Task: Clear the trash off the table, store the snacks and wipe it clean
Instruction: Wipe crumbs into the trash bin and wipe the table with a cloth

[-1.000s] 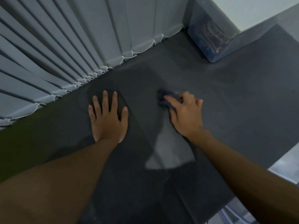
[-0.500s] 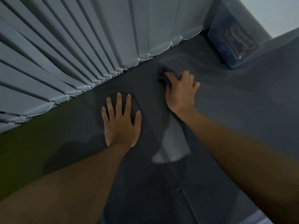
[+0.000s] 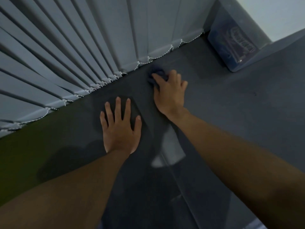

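Near the blinds (image 3: 82,47) now, right hand (image 3: 170,95) pushed cloth (image 3: 156,73) farther

Open desk (image 3: 231,113) right of and in front of both hands. Blinds (image 3: 82,47) closing off the far edge, just beyond the cloth (image 3: 156,72). Box (image 3: 234,42) blocking the far right corner.

This looks like an office or a plain room in a home, though which one cannot be told. Grey vertical blinds (image 3: 69,52) with a beaded chain along their bottom edge fill the upper left of the frame, and a dark, glossy desk (image 3: 231,113) stands against them. A clear plastic storage box (image 3: 234,42) sits on the desk at the upper right, against a pale wall (image 3: 277,12).
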`<action>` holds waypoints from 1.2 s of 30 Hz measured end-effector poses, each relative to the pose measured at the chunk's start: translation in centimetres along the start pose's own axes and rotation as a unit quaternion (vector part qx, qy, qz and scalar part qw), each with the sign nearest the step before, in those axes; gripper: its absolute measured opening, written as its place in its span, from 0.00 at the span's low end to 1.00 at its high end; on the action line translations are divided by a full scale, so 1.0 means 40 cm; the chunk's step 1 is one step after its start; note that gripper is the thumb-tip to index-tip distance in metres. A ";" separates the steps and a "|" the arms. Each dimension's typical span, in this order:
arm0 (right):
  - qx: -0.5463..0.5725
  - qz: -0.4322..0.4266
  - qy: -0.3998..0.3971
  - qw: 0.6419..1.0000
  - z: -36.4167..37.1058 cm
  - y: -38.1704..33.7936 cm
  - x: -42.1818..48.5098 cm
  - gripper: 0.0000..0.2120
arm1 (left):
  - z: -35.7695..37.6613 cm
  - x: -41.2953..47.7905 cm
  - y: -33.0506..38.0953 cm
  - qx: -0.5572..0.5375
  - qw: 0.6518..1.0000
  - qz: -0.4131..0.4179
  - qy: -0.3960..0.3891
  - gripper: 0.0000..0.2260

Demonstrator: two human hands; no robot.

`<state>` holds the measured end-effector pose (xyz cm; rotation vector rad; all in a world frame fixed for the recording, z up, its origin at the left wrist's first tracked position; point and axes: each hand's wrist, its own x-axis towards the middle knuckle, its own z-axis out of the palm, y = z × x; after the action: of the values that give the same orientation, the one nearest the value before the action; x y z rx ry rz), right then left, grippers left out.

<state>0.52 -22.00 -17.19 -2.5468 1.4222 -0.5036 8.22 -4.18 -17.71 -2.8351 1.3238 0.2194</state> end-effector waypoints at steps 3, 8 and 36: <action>0.018 -0.175 -0.045 0.983 -0.012 0.038 -0.047 0.17 | -0.001 -0.001 0.000 -0.002 1.000 0.002 -0.001 0.30; -0.018 0.039 0.020 0.999 -0.053 0.128 -0.043 0.16 | -0.004 -0.001 -0.002 -0.009 1.000 0.006 -0.002 0.30; -0.058 -0.116 -0.044 0.991 -0.199 0.281 -0.390 0.21 | -0.048 0.044 0.260 -0.088 0.984 0.157 0.012 0.25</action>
<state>-18.92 -14.60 -16.57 -2.8068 1.1654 -0.3449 1.62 -12.35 -15.47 -2.7536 1.8400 0.3198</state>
